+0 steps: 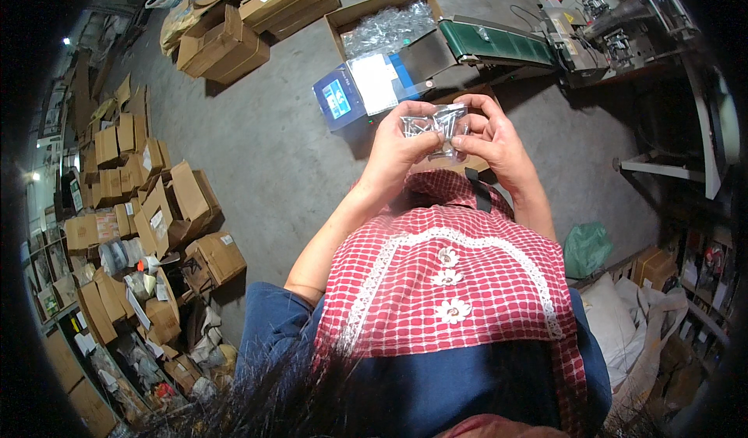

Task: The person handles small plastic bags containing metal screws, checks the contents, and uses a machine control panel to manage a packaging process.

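Between both hands, in front of my chest, is a small clear plastic bag (447,119) with shiny metal pieces inside that look like screws. My left hand (407,138) pinches its left side, thumb across the front. On the right side, my right hand (489,136) grips the bag with fingers curled and thumb pressed on it. Just beyond the hands stands a blue device with a lit screen (337,99) and a pale flat top plate (374,81).
A green conveyor belt (499,46) slopes from a packing machine (580,45) at the far right. An open carton (336,39) full of clear bags stands behind the device. Cardboard boxes (222,46) crowd the far left and left side. A green bag (587,249) lies right.
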A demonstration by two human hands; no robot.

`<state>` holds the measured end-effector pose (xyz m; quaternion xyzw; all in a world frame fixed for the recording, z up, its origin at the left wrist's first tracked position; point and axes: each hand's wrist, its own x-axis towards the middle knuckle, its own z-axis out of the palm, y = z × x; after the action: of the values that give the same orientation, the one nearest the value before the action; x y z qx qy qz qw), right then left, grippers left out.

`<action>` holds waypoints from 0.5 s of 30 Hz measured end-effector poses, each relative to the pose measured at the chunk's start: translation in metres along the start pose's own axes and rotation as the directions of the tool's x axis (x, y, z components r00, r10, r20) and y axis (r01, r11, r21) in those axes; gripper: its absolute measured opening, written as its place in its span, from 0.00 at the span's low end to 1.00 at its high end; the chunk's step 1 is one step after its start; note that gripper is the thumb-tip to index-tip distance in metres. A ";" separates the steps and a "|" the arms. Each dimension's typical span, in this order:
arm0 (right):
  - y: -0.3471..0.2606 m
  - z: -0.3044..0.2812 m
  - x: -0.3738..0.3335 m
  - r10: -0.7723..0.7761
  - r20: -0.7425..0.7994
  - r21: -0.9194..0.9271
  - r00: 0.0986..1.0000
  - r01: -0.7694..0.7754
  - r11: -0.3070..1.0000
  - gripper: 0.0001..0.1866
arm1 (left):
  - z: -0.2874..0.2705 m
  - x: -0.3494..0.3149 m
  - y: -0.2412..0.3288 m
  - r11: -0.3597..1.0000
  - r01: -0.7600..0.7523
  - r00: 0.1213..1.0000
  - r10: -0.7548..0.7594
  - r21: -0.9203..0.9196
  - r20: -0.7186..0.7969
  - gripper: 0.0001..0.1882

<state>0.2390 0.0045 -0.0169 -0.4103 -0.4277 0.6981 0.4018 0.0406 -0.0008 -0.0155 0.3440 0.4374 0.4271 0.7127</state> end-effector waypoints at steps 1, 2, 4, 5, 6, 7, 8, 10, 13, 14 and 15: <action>0.000 0.000 0.000 -0.005 0.005 -0.001 1.000 0.005 1.000 0.32 | 0.002 -0.001 0.004 1.000 -0.007 1.000 0.007 0.001 -0.005 0.22; 0.000 -0.001 0.000 -0.011 0.011 -0.002 1.000 0.011 1.000 0.32 | 0.003 -0.002 0.005 1.000 -0.013 1.000 0.013 0.003 -0.010 0.22; 0.000 -0.001 0.000 -0.014 0.017 0.003 1.000 0.014 1.000 0.32 | 0.001 -0.001 0.004 0.999 -0.010 1.000 0.011 0.035 -0.013 0.22; -0.001 -0.001 0.000 -0.012 0.017 0.009 1.000 0.012 1.000 0.33 | 0.000 -0.001 0.003 0.999 -0.009 1.000 0.010 0.051 -0.014 0.22; -0.002 -0.001 0.000 -0.011 0.016 0.015 1.000 0.010 1.000 0.33 | -0.001 0.000 0.003 0.998 -0.008 1.000 0.009 0.057 -0.021 0.22; -0.003 0.000 -0.001 -0.016 0.009 0.019 1.000 0.015 1.000 0.34 | -0.001 0.000 0.002 0.998 -0.007 1.000 0.008 0.063 -0.029 0.22; -0.006 0.002 -0.002 -0.021 0.002 0.023 1.000 0.021 1.000 0.35 | -0.001 0.000 0.002 0.998 -0.005 0.999 0.008 0.069 -0.036 0.22; -0.009 0.004 -0.003 -0.032 -0.004 0.036 0.999 0.032 0.999 0.36 | 0.001 -0.003 0.004 0.999 -0.008 0.999 0.011 0.052 -0.048 0.22; -0.012 0.005 -0.004 -0.039 0.003 0.056 0.999 0.038 0.998 0.38 | 0.001 -0.004 0.004 1.000 -0.011 0.999 0.011 -0.004 -0.052 0.22; -0.013 0.004 -0.004 -0.036 0.007 0.062 0.999 0.035 0.997 0.38 | 0.000 -0.003 0.003 1.000 -0.012 0.999 0.010 -0.027 -0.051 0.22; -0.013 0.003 -0.004 -0.033 0.011 0.067 0.999 0.032 0.997 0.38 | -0.001 -0.002 0.003 0.999 -0.003 0.999 0.001 -0.032 -0.049 0.22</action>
<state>0.2399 0.0044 -0.0033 -0.3854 -0.4131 0.7078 0.4242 0.0381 -0.0017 -0.0128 0.3224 0.4472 0.4430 0.7070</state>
